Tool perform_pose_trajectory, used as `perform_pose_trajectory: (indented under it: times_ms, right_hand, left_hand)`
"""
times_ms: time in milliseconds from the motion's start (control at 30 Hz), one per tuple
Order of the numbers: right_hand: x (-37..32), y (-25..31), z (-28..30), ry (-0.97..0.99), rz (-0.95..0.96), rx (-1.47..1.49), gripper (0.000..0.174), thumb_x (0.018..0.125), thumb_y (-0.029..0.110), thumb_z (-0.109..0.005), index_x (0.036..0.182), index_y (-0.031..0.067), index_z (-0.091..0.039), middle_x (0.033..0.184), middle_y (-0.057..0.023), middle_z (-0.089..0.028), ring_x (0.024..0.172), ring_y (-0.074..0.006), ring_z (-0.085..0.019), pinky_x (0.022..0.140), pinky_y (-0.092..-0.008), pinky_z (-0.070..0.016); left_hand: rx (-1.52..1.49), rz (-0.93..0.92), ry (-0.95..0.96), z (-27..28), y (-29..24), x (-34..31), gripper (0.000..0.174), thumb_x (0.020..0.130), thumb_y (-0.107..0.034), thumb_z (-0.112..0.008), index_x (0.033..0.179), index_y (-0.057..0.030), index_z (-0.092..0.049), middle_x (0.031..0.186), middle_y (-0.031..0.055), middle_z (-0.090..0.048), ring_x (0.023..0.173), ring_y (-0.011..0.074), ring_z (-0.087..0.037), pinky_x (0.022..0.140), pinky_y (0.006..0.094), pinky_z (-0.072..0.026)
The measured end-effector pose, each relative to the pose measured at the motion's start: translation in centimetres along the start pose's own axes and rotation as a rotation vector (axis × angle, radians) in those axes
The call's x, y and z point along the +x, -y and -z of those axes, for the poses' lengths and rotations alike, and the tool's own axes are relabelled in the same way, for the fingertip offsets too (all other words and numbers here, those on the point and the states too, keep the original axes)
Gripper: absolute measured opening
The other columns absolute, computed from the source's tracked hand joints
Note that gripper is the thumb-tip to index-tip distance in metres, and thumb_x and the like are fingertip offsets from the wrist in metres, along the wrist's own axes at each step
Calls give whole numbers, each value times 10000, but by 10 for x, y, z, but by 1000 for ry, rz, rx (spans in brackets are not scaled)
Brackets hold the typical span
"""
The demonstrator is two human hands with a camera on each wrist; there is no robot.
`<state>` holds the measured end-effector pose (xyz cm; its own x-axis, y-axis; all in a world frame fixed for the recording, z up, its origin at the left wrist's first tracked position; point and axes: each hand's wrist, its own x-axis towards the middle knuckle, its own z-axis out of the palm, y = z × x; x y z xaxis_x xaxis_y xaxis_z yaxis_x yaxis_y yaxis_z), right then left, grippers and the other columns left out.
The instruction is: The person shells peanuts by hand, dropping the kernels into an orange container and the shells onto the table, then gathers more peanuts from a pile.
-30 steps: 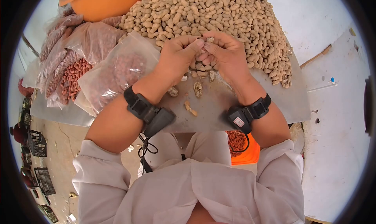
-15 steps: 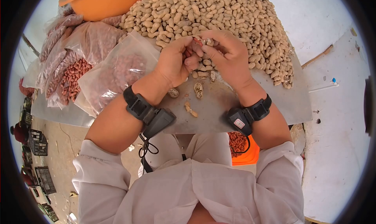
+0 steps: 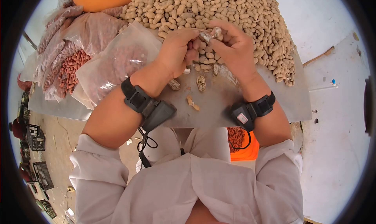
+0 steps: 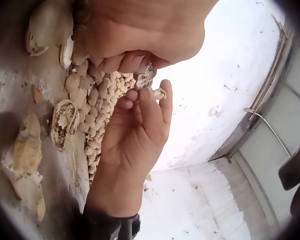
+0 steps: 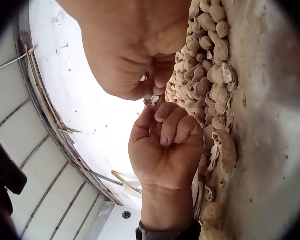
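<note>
An opened peanut shell (image 3: 205, 37) is between both hands, low over the front of a heap of unshelled peanuts (image 3: 219, 8). My right hand (image 3: 238, 47) pinches it with thumb and fingers, and a second pale shell piece (image 4: 160, 93) sticks out between its fingers in the left wrist view. The left hand (image 3: 174, 49) meets the shell with thumb and forefinger. Its other fingers (image 5: 172, 125) curl toward the palm, so what lies inside them is hidden. Split peanut shells (image 3: 201, 83) and a broken shell piece (image 3: 192, 103) lie on the grey tabletop (image 3: 156, 106) below.
Clear plastic bags (image 3: 117, 65) of red peanut kernels (image 3: 73, 69) lie at the left, with an orange basin (image 3: 102, 0) behind them. Under the table edge stands an orange container (image 3: 250, 147) of reddish kernels. Black crates (image 3: 36, 138) are on the floor at far left.
The hands have drawn apart from their earlier close grip. A reddish kernel showed between them half a second ago; now the opened shell shows at the fingertips. The loose shells have stayed put.
</note>
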<state>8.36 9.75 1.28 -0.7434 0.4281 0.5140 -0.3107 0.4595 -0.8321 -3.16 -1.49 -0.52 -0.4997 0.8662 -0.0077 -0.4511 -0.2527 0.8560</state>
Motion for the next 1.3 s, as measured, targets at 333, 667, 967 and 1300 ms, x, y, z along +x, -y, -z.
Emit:
perform_pose_trajectory:
  times_ms: [333, 667, 967, 1300]
  right_hand:
    - [2, -7, 12, 398, -219, -16, 262, 691, -4, -565, 932, 41, -659, 771, 18, -565, 598, -39, -504, 534, -204, -415]
    - [-7, 1, -6, 462, -58, -199, 140, 755, 140, -645, 867, 56, -653, 740, -65, -612, 655, -169, -566, 606, -273, -446]
    - [-7, -16, -25, 411, 303, -770, 173, 742, 117, -653, 909, 75, -637, 829, -90, -564, 779, -276, -564, 684, -350, -467]
    - [-1, -5, -10, 119, -196, -120, 139, 826, 110, -611, 915, 3, -616, 771, -65, -639, 680, -124, -615, 597, -256, -488]
  left_hand:
    - [-88, -48, 22, 20, -19, 12, 216, 893, -146, -495, 991, 23, -588, 613, -34, -440, 470, 51, -295, 425, 198, -242]
    - [-80, -93, -29, 24, -18, 16, 247, 908, -146, -487, 1045, 41, -571, 636, -38, -445, 486, 52, -302, 449, 194, -266]
    - [-43, -101, -46, 18, -16, 14, 284, 909, -150, -471, 1098, 37, -569, 635, -55, -426, 495, 45, -293, 454, 195, -253]
    - [-30, -134, -62, 15, -18, 13, 282, 893, -104, -487, 1131, 35, -551, 674, -45, -431, 513, 41, -319, 471, 187, -266]
